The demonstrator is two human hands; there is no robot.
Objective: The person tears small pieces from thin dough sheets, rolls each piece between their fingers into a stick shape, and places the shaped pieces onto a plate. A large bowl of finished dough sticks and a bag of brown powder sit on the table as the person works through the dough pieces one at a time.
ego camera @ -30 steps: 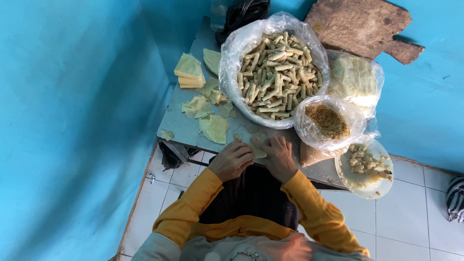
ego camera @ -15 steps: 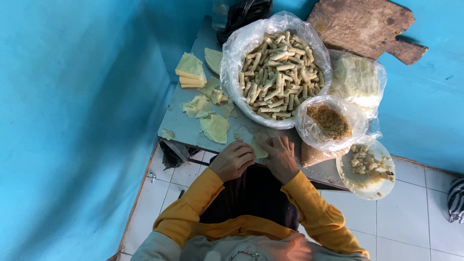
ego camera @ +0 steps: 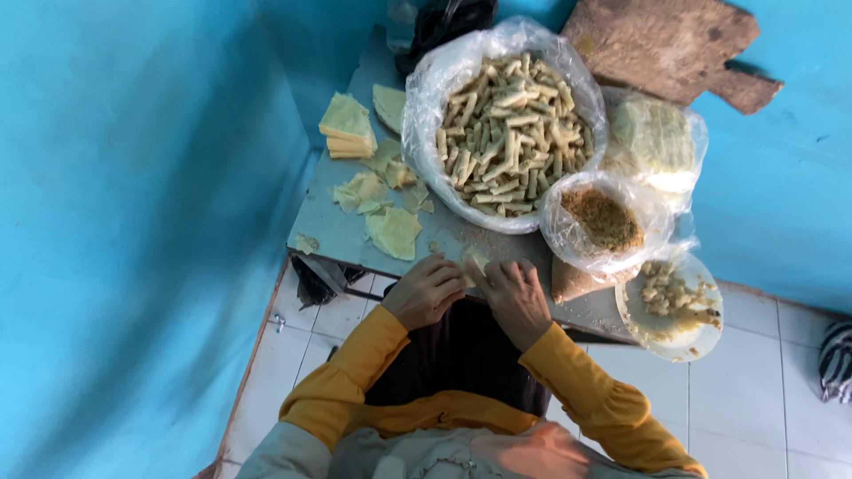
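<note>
Together, both hands (ego camera: 470,288) pinch a small pale dough wrapper (ego camera: 477,264) at the grey table (ego camera: 333,231) edge; squeezed unevenly, it could probably tear or fall.

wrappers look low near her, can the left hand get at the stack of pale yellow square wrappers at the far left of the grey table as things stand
Probably yes. The left hand sits at the grey table's near edge, and only flat loose wrapper pieces lie between it and the stack of pale yellow square wrappers. It is now busy on a small wrapper piece.
</note>
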